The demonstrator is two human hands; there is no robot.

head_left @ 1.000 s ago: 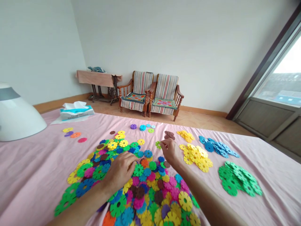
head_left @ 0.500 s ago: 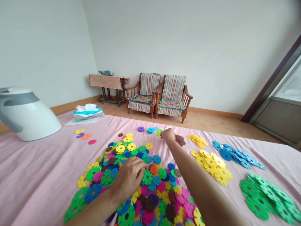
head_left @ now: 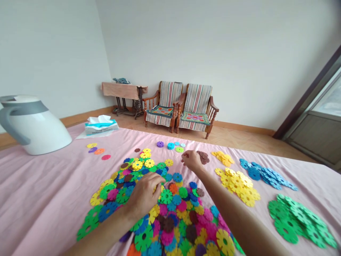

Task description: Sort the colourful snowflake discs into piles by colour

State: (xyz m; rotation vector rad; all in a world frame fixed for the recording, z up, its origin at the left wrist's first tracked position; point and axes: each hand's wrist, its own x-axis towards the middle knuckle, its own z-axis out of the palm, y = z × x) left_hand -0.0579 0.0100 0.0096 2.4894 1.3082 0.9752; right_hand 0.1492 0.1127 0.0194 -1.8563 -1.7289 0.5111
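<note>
My left hand (head_left: 147,190) rests low over a heap of mixed plastic snowflake discs (head_left: 167,224), its fingers curled. What its fingertips hold, if anything, is hidden by the hand. Beyond the heap, my right hand (head_left: 192,160) hovers above the pink cloth with fingers drawn together. Whether a disc sits in that grip I cannot make out. Just right of it lies a small brown disc pile (head_left: 204,157). A light green disc (head_left: 179,149) lies flat just past its fingertips, near a blue disc stack (head_left: 171,145) and a purple disc (head_left: 160,144).
To the right lie a yellow disc pile (head_left: 239,185), a blue disc pile (head_left: 269,175) and a green disc pile (head_left: 301,220). A white jug (head_left: 39,131) and a tissue box (head_left: 101,127) stand at left on the pink cloth (head_left: 32,199). Two armchairs (head_left: 197,106) are behind.
My right hand has drawn back toward me from the light green disc, which now shows whole on the cloth. The left hand stays over the heap, barely moved.
</note>
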